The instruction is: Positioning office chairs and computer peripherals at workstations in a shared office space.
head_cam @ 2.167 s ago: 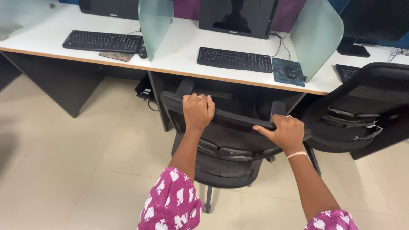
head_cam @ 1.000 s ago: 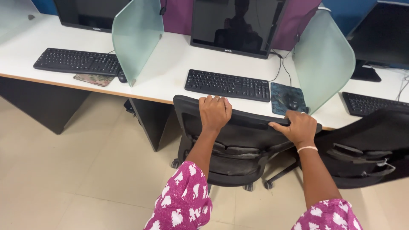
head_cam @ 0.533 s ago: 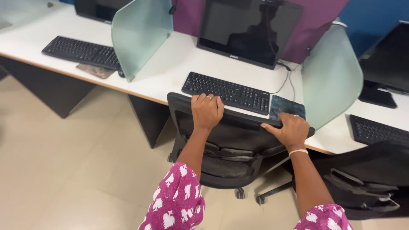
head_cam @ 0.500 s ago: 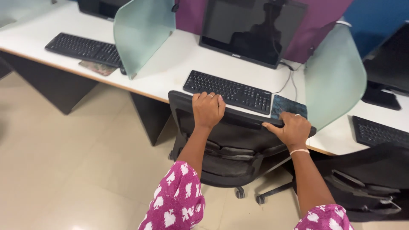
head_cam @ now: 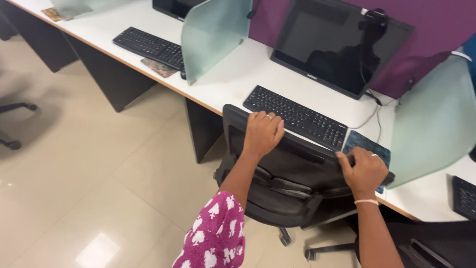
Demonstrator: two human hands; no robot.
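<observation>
The black office chair (head_cam: 282,183) has rolled in closer since a second ago, its backrest top now at the edge of the white desk (head_cam: 233,74), just short of the black keyboard (head_cam: 295,117). That top rail runs left to right beneath both hands. The left hand (head_cam: 263,133) curls over it near the left end, and the right hand (head_cam: 364,168) clamps it nearer the right end, by the blue mouse pad (head_cam: 368,147).

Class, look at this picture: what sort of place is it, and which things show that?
Probably a shared office or computer lab: a long white desk with frosted dividers, monitors, keyboards, and a wheeled black office chair held by both hands.
</observation>
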